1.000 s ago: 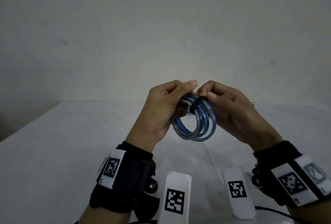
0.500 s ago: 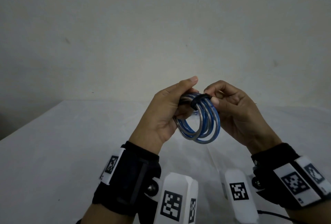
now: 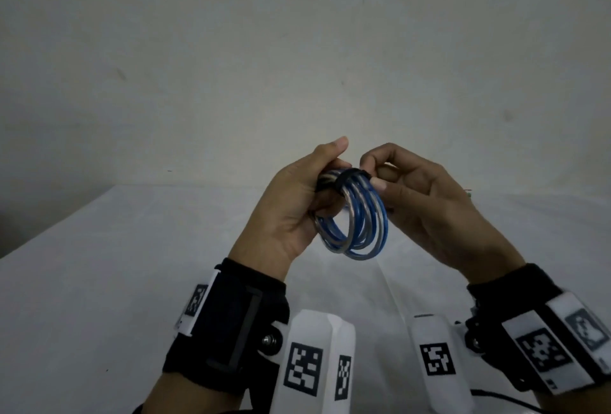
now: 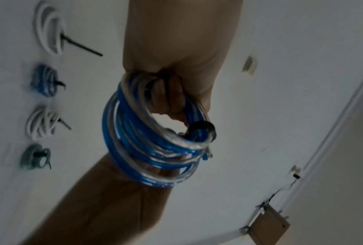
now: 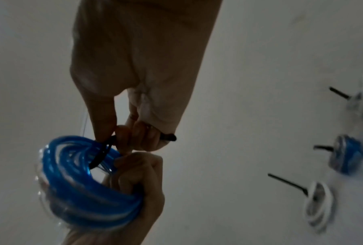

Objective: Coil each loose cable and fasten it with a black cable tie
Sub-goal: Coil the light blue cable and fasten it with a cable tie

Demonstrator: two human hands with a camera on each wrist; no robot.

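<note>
A coil of blue and clear cable [image 3: 358,226] hangs in the air between both hands above the white table [image 3: 99,281]. My left hand [image 3: 297,205] grips the coil's top left, fingers curled round its strands [image 4: 147,144]. A black cable tie [image 3: 347,178] loops round the top of the coil [image 5: 75,174]. My right hand [image 3: 413,192] pinches the black cable tie's [image 5: 105,149] free end between thumb and fingers; the tail [image 5: 169,137] pokes out past the fingers.
Several tied coils lie on the table: a white one [image 4: 48,28], a blue one [image 4: 44,79], another white one [image 4: 40,124] and a green one [image 4: 34,156], each with a black tie tail. The right wrist view shows a blue coil [image 5: 344,155] and a white coil [image 5: 319,205].
Both hands have risen slightly with the coil. The right fingers have shifted along the tie at the coil's top.
</note>
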